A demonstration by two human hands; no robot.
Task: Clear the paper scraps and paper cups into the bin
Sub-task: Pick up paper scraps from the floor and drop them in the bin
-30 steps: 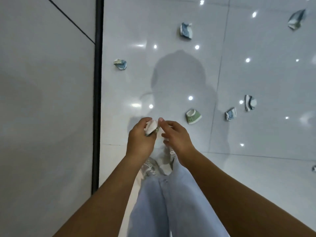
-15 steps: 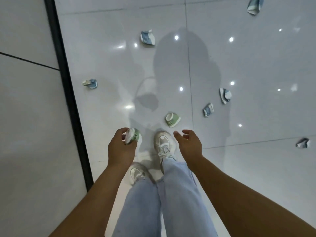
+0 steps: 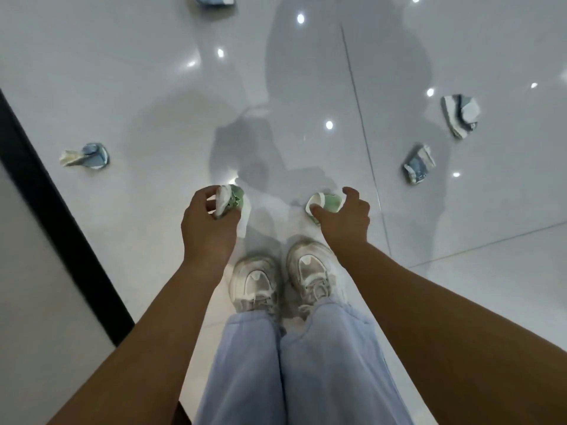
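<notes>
Paper cups, head view: vs 0.5 s ago the R hand (image 3: 343,216), then empty w/ fingers loose above the floor, is now down on the green crumpled cup (image 3: 325,202) in front of the shoes (image 3: 285,280), thumb and fingers curled round it; can't tell if the cup is lifted off the floor (image 3: 138,72). Cam is lower and closer, scraps look bigger. L hand (image 3: 208,219) still pinches a green-white crumpled cup (image 3: 230,201) between thumb and fingertips, held above the floor. Blue scraps lie on the floor: one at left (image 3: 87,155) near the dark strip (image 3: 58,222), two at right (image 3: 418,164) (image 3: 460,115), one at top edge (image 3: 213,0), partly cut off.
</notes>
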